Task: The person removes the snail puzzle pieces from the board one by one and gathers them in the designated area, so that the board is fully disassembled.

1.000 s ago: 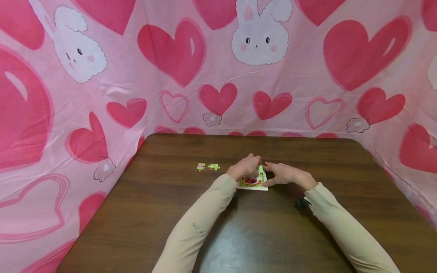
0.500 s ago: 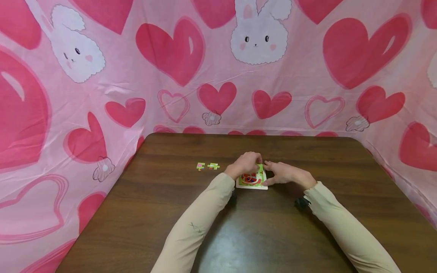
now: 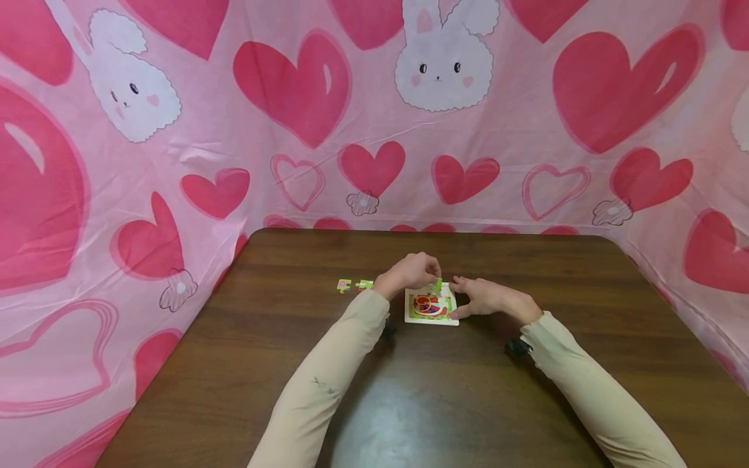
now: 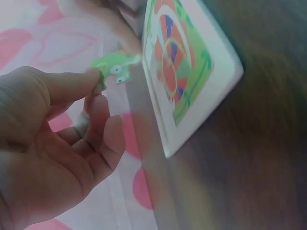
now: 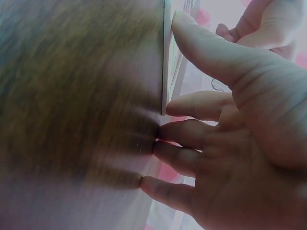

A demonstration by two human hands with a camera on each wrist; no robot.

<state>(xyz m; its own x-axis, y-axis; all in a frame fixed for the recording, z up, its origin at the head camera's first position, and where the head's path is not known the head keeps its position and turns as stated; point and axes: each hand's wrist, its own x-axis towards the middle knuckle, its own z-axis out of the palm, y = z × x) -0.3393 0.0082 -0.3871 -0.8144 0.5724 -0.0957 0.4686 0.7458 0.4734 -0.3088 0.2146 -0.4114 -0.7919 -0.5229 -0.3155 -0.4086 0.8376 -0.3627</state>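
My left hand (image 3: 411, 270) pinches a green jigsaw piece (image 4: 111, 66) between thumb and index finger, its other fingers loosely curled. Eye-like white dots show on that piece, which is held over the far part of a white-framed puzzle board (image 3: 427, 321) in the head view. Red, blue and green picture pieces fill the board's near part, while its far strip shows pale. At the board's right side is my right hand (image 3: 493, 299), fingers spread and fairly straight. Its thumb (image 5: 204, 45) touches the frame, the index fingertip is at a corner, and the other fingertips rest on the table.
Left of the board lie two loose jigsaw pieces; the left one (image 3: 344, 285) is in full view, and the other piece (image 3: 363, 284) is partly covered by my left wrist. The brown wooden table (image 3: 468, 403) reaches back to a pink heart-patterned cloth (image 3: 409, 175).
My left hand has lifted and drawn back to the left from the board's far right part, the green piece now showing in its pinch. The right hand has stayed in place.
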